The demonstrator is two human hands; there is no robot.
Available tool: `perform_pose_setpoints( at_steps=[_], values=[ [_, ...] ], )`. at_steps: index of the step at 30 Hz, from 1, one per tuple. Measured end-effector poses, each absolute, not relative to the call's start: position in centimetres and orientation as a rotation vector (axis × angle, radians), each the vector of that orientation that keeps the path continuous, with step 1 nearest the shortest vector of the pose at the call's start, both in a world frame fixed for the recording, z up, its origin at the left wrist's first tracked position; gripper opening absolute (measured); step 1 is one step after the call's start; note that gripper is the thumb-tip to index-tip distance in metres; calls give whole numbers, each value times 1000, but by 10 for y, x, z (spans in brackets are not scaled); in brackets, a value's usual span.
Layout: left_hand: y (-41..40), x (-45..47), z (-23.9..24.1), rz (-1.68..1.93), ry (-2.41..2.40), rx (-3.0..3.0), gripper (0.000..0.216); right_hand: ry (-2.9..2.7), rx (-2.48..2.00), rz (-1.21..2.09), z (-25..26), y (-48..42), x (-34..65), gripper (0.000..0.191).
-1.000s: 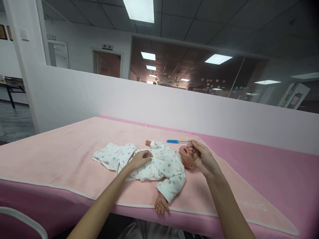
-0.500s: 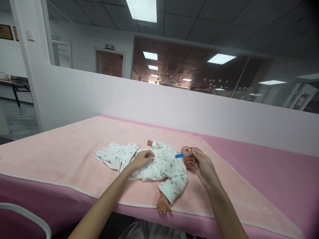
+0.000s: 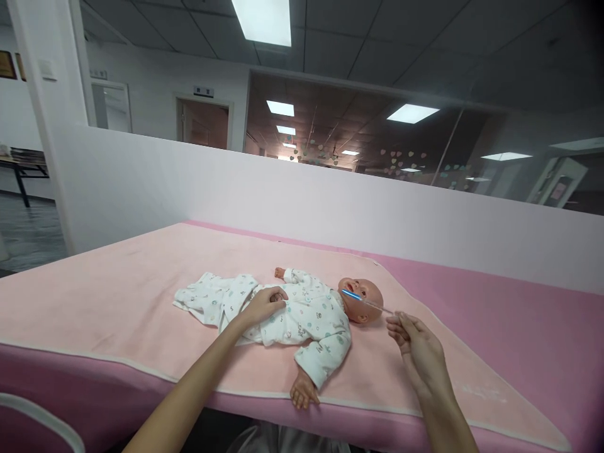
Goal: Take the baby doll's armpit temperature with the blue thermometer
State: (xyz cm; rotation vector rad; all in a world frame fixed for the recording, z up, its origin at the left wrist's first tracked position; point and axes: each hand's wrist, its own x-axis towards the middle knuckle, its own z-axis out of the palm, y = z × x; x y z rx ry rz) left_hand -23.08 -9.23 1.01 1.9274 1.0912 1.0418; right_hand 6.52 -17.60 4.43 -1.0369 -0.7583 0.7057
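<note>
A baby doll [image 3: 306, 314] in white printed clothes lies on its back, its head to the right. My left hand [image 3: 265, 304] rests on the doll's middle, fingers curled against the top; the fabric between the fingertips is hard to make out. To the right of the doll's head, my right hand [image 3: 418, 343] pinches the end of a thin clear stick with a blue tip, which looks like a thermometer [image 3: 361, 297]. Its blue end points left, in front of the doll's face. The doll's near arm stretches toward the table's front edge.
A pale pink mat [image 3: 141, 270] with a white border covers much of the pink padded table [image 3: 519, 314]. Behind it runs a low white wall [image 3: 306, 195] with a window above. A curved white edge [image 3: 42, 409] shows at lower left.
My right hand has moved right and down, away from the doll's head, with the thermometer. The doll's face is now uncovered. My left hand stays on the doll's middle.
</note>
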Motion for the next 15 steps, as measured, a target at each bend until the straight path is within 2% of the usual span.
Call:
perform_pose_setpoints(
  at_steps=[9,15],
  values=[
    [-93,-202,35,1306,1194,2078,22,-726,-1379,608,-30,-211,119,48],
    [-77,-136,27,1182,1212,2392,27,-1117,-1911,130,-45,-227,109,32]
  ],
)
